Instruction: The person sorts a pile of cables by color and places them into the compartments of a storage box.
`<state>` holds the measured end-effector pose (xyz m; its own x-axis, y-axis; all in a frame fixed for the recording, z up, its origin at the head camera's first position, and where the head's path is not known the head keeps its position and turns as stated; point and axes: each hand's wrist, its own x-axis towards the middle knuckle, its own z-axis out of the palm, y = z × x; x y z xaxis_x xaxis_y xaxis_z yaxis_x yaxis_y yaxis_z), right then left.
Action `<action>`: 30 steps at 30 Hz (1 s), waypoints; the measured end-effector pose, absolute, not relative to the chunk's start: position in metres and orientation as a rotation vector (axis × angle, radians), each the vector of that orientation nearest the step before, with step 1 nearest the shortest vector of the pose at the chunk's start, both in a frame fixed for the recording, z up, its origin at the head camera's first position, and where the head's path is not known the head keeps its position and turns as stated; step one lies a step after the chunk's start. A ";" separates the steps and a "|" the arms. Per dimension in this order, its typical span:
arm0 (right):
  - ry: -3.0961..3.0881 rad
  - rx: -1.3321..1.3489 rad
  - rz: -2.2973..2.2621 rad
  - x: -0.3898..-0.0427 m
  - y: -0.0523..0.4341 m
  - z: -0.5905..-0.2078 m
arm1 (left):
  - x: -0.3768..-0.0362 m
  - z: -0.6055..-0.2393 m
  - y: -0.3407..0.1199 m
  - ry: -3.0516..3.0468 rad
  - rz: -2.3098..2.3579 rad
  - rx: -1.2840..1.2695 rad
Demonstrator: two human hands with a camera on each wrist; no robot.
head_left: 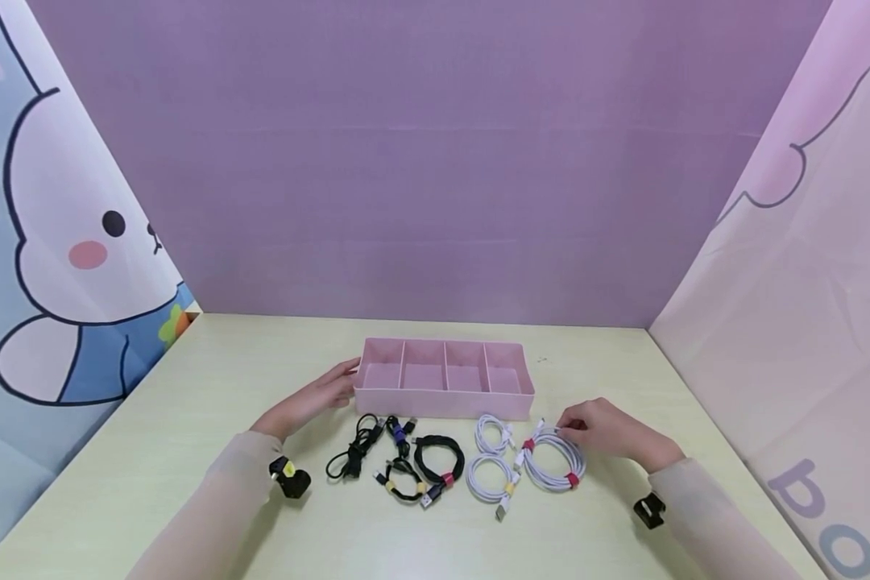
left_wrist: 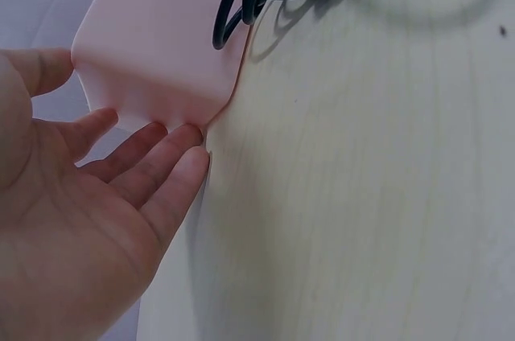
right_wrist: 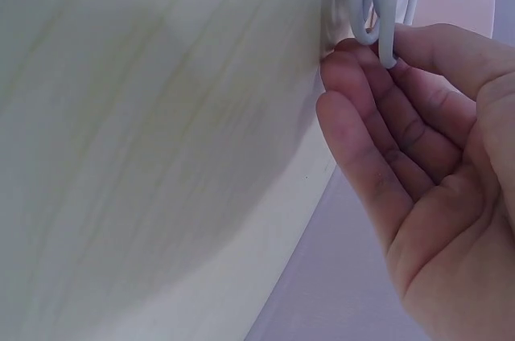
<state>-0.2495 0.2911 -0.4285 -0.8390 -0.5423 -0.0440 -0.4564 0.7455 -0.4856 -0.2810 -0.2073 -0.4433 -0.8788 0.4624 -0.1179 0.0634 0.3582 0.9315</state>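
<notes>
A pink four-compartment organizer box (head_left: 442,404) sits on the table. My left hand (head_left: 319,397) has its fingers (left_wrist: 177,184) against the box's left end, thumb at one edge and the other fingertips along the opposite side. To the right, my right hand (head_left: 616,432) pinches the edge of a coiled white cable (head_left: 577,461) with red ties, between thumb and fingers; its strands (right_wrist: 390,7) show in the right wrist view. Beside that coil lie two smaller white coils, an upper one (head_left: 482,439) and a lower one with a yellow tie (head_left: 473,486).
Several bundled black cables lie before the box: a long bundle (head_left: 358,453), one with a purple tie (head_left: 399,435), a round coil (head_left: 459,461) and a small loop with yellow ties (head_left: 404,496). A purple backdrop (head_left: 435,201) rises behind the table (head_left: 261,338); printed cloths flank it.
</notes>
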 end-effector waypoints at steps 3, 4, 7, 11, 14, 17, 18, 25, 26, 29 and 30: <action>2.757 -0.784 -0.705 -0.249 0.291 -0.428 | -0.281 -0.444 -0.207 2.265 1.522 0.459; 2.758 -0.784 -0.707 -0.249 0.291 -0.428 | -0.281 -0.444 -0.207 2.264 1.522 0.457; 2.762 -0.788 -0.705 -0.248 0.291 -0.428 | -0.280 -0.444 -0.207 2.263 1.521 0.450; 2.765 -0.797 -0.699 -0.248 0.292 -0.428 | -0.280 -0.444 -0.208 2.259 1.520 0.446; 2.768 -0.815 -0.707 -0.248 0.293 -0.428 | -0.280 -0.444 -0.208 2.258 1.520 0.448; 2.770 -0.841 -0.720 -0.249 0.294 -0.429 | -0.279 -0.443 -0.207 2.261 1.517 0.448; 2.774 -0.849 -0.722 -0.249 0.294 -0.429 | -0.279 -0.443 -0.207 2.262 1.517 0.448; 2.787 -0.871 -0.739 -0.250 0.293 -0.430 | -0.280 -0.444 -0.208 2.250 1.528 0.452; 2.785 -0.868 -0.742 -0.250 0.294 -0.431 | -0.280 -0.444 -0.208 2.247 1.530 0.449; 2.764 -0.842 -0.759 -0.250 0.294 -0.432 | -0.281 -0.444 -0.208 2.238 1.530 0.440; 2.754 -0.838 -0.763 -0.250 0.295 -0.432 | -0.281 -0.444 -0.208 2.236 1.530 0.438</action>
